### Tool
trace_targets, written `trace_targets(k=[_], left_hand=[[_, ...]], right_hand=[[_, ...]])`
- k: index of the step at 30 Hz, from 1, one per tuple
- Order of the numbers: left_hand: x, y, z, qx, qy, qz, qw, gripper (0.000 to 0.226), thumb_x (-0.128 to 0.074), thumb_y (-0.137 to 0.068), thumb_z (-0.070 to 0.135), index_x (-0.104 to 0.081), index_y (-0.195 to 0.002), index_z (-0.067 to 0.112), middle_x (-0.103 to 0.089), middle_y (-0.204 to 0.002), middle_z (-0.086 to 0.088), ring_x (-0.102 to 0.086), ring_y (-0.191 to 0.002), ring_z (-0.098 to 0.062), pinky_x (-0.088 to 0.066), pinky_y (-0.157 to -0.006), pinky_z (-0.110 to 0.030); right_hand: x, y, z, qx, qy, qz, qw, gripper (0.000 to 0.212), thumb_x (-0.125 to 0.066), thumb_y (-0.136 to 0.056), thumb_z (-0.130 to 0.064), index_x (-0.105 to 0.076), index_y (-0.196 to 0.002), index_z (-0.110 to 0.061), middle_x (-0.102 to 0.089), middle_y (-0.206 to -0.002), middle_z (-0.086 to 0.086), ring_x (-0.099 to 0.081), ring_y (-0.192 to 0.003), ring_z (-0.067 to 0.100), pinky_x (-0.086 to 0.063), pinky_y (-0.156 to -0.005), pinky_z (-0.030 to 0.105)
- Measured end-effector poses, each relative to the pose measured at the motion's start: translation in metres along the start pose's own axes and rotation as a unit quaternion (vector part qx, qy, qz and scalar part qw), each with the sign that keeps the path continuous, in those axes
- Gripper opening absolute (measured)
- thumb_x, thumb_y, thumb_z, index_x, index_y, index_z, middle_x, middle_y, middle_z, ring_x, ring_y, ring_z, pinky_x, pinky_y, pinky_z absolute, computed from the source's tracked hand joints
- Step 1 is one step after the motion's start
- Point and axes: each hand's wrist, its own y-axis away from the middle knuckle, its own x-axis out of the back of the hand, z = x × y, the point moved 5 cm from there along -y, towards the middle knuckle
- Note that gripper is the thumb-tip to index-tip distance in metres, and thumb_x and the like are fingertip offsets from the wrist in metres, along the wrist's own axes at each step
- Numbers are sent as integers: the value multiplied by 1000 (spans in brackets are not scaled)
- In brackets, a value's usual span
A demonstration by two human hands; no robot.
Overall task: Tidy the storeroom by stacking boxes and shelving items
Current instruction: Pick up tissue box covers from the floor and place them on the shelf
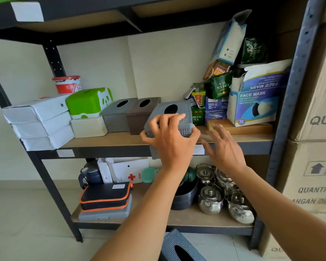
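My left hand (169,136) grips a grey woven tissue box (179,112) by its near top edge, at the front of the middle shelf (105,143). The box tilts, its oval hole facing up, and stands just right of a brown tissue box (141,114) and another grey one (117,114). My right hand (222,146) hovers to the right of the held box with fingers spread, touching nothing. A blue-grey tissue box (179,247) lies on the floor below, between my arms.
White boxes (40,121), a green panda tissue box (88,101) on a cream box and a red tub fill the shelf's left. Tea packets and a face mask carton (258,98) crowd its right. Kettles (211,200), a black pouch and a first-aid box sit below. Cardboard cartons (312,129) stand at right.
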Motion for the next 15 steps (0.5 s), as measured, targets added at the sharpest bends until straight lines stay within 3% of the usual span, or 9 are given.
trace_targets(k=[5,8,11,15], left_hand=[[-28,-1,-8,-7,-42,-12,999,30,-60,-69,48,-69,-92,31,-61,-100,12,-42,-111,-17,-25,-96,-55],[-46,-1,-13,-17,-54,-33,998,29,-63,-69,46,-69,-93,30,-61,-101,11,-43,-111,-19,-22,-97,-54],[-60,-4,-20,-9,-59,-44,997,30,-61,-70,45,-69,-94,29,-61,-102,9,-47,-111,-22,-23,-97,-56],[-79,-15,-30,11,-76,-89,993,32,-71,-74,41,-68,-102,27,-61,-111,5,-47,-116,-26,-28,-96,-63]], right_hand=[[-3,-6,4,39,-1,24,999,35,-60,-94,-33,-63,-112,-4,-56,-129,21,-51,-124,38,-46,-96,48],[-10,-14,3,65,-3,35,997,42,-46,-94,-41,-64,-105,-4,-58,-123,20,-54,-119,37,-45,-98,46],[-23,-21,-3,85,-14,14,996,51,-36,-93,-45,-63,-111,-6,-57,-126,16,-51,-124,35,-41,-105,45],[-39,-26,-7,84,-20,-10,996,35,-50,-96,-35,-62,-115,-9,-55,-130,14,-53,-121,33,-48,-92,40]])
